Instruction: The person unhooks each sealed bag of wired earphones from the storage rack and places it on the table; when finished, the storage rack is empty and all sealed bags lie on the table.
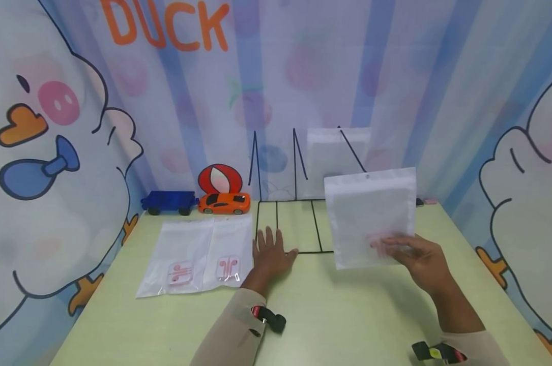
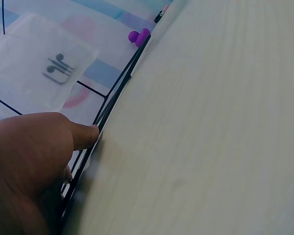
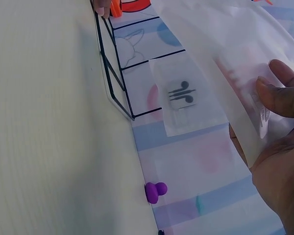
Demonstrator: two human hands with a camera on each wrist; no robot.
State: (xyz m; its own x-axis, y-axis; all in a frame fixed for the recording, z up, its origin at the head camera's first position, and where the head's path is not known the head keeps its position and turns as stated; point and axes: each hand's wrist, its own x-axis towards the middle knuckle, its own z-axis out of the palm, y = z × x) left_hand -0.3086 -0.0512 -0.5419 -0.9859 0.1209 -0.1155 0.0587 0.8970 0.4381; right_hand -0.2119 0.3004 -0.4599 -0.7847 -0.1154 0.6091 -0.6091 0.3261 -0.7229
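My right hand pinches a white packet low down, over the pink earphones inside. The packet hangs upright, and the hole in its top edge is at the tip of a black rod of the wire rack; whether the rod passes through cannot be told. My left hand rests with spread fingers on the left front of the rack's base, its thumb touching the wire. Behind the rods is a second white packet with dark earphones. Two more packets with pink earphones, a left packet and a right packet, lie left of that hand.
Behind the flat packets stand a blue toy trailer and an orange toy car. A purple knob-shaped piece and a small pink item are by the back edge. A printed curtain closes off the rear.
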